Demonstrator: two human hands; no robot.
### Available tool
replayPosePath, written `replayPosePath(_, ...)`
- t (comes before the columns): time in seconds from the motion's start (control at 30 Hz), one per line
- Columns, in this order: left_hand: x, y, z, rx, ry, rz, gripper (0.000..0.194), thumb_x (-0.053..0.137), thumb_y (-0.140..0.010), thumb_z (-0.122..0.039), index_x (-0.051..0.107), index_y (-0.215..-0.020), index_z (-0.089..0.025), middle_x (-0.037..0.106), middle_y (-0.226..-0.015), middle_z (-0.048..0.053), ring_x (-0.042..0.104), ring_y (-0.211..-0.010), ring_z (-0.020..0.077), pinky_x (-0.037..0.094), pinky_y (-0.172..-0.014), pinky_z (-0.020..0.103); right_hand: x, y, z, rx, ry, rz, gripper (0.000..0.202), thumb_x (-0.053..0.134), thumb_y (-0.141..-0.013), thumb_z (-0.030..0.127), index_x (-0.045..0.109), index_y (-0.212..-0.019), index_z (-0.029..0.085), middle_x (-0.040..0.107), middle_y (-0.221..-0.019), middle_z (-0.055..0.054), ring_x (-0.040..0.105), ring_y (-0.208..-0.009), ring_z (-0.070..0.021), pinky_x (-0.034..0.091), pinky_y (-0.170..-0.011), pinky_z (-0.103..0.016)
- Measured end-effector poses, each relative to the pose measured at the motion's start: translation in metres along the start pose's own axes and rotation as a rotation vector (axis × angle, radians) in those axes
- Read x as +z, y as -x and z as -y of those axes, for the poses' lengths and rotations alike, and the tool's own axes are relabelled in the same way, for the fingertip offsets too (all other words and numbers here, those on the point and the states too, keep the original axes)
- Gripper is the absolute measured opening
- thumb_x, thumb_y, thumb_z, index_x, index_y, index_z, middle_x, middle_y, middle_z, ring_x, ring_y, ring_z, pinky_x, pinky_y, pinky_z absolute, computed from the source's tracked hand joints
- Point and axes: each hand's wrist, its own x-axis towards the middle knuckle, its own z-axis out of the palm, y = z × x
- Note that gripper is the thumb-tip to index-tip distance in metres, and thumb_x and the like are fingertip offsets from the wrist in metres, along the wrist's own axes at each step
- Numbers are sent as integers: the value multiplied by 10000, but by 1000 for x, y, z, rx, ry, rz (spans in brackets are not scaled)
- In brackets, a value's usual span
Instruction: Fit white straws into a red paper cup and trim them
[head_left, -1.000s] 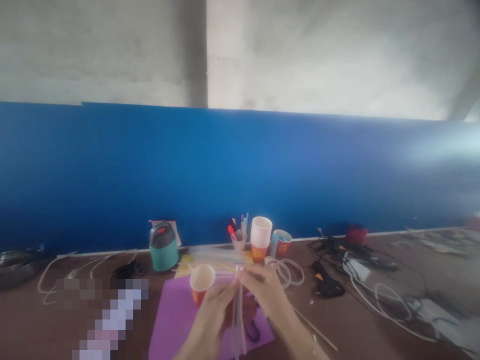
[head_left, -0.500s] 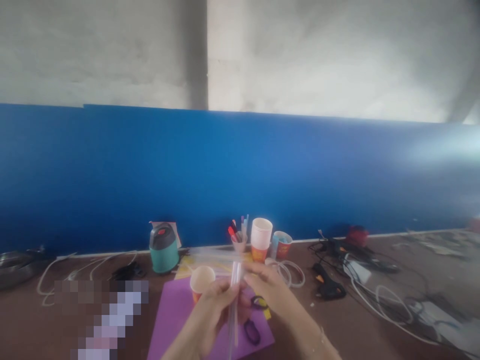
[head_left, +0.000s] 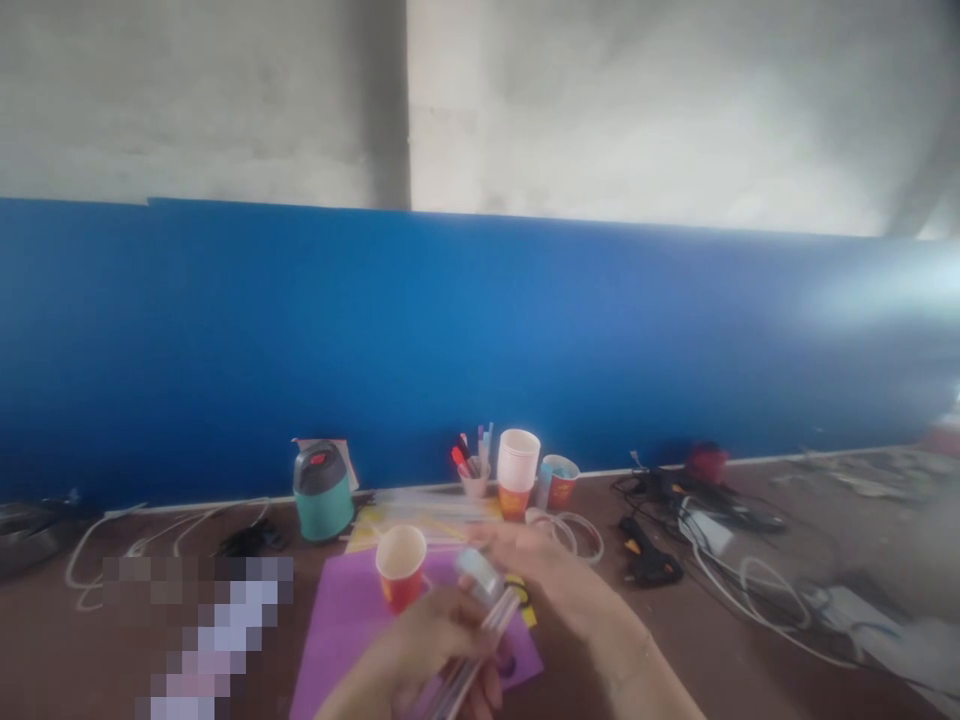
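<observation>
My left hand (head_left: 446, 630) is closed around a slim bundle of pale, see-through sticks (head_left: 465, 670), slanted up to the right. At its fingertips is a shiny whitish-blue piece (head_left: 480, 577), too blurred to name. Just above it, my right hand (head_left: 521, 550) reaches across with its fingers stretched out to the left, smeared by motion, and nothing shows in them. Below both hands lies a purple sheet (head_left: 337, 620), with a red and white paper cup (head_left: 400, 568) standing on it. Dark-handled scissors (head_left: 517, 595) are partly hidden behind my hands.
Toward the back stand a teal and grey jar (head_left: 322, 495), a cup of pens (head_left: 474, 478), stacked paper cups (head_left: 517, 470) and another cup (head_left: 562, 482). A black glue gun (head_left: 649, 555) and tangled cables lie at right. A blue panel (head_left: 450, 340) rises behind the table.
The stick bundle has tilted from nearly upright to slanting right, and my left hand has dropped slightly. My right hand has come off the bundle, fingers extended. The whitish-blue piece now shows.
</observation>
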Motion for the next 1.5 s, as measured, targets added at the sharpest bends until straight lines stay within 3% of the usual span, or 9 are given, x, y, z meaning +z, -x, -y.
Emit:
replayPosePath(0.27,-2,-8,3,96,74,-189,297,677,-606,-339,669,-749,-78,638,-502,66,566,-401,140,395,-404,216,24,3,5,-169,394,-327,438,655,-696,272,571,-1114,173,680,-797,-28,634,-775,-202,481,-732,-333)
replayPosePath(0.57,-16,-18,8,200,-134,-224,373,630,-668,-435,645,-535,-86,609,-499,77,517,-406,115,349,-422,221,34,7,4,-248,528,-356,435,606,-726,232,562,-1158,216,653,-908,-40,595,-898,-219,449,-842,-385)
replayPosePath(0.73,-16,-27,12,459,-186,-373,405,583,-721,-518,650,-659,-123,515,-430,-5,444,-391,89,336,-434,211,38,14,7,-341,827,-449,373,567,-780,285,569,-1153,267,604,-971,-65,538,-957,-246,422,-868,-433)
replayPosePath(0.83,-11,-23,10,663,-174,-428,265,591,-751,-389,669,-864,-162,644,-697,43,575,-653,157,451,-655,262,42,20,14,-364,816,-346,409,543,-798,237,512,-1201,294,579,-1052,-55,536,-982,-223,431,-875,-396)
replayPosePath(0.9,-8,-17,7,755,-244,-485,226,567,-769,-307,664,-934,-187,664,-876,61,578,-850,201,435,-806,297,43,24,17,-354,733,-275,409,537,-795,207,497,-1193,290,562,-1119,-50,539,-1001,-206,451,-848,-345)
replayPosePath(1.07,-8,-5,-2,747,-490,-673,258,501,-799,-285,661,-983,-201,653,-850,57,557,-821,213,436,-780,303,43,30,23,-249,629,-255,410,531,-758,152,483,-1151,257,600,-1023,-37,569,-919,-183,473,-732,-287)
replayPosePath(1.2,-11,-3,-8,719,-381,-800,295,478,-823,-389,644,-940,-175,532,-636,1,482,-616,150,399,-570,225,47,26,27,-204,622,-281,288,558,-757,217,503,-1040,215,644,-879,-28,592,-801,-179,471,-668,-281)
replayPosePath(1.37,-2,2,-18,609,-194,-711,344,506,-809,-487,572,-697,-169,385,-467,-59,342,-423,80,259,-420,185,41,18,22,-296,699,-358,281,526,-755,180,524,-1034,209,654,-893,-41,578,-935,-225,447,-806,-349)
replayPosePath(1.5,6,6,-22,607,-80,-665,380,566,-754,-533,566,-681,-160,435,-525,-48,347,-436,64,263,-424,175,31,17,18,-334,882,-431,249,537,-759,226,582,-1004,232,640,-912,-41,545,-944,-243,414,-833,-396)
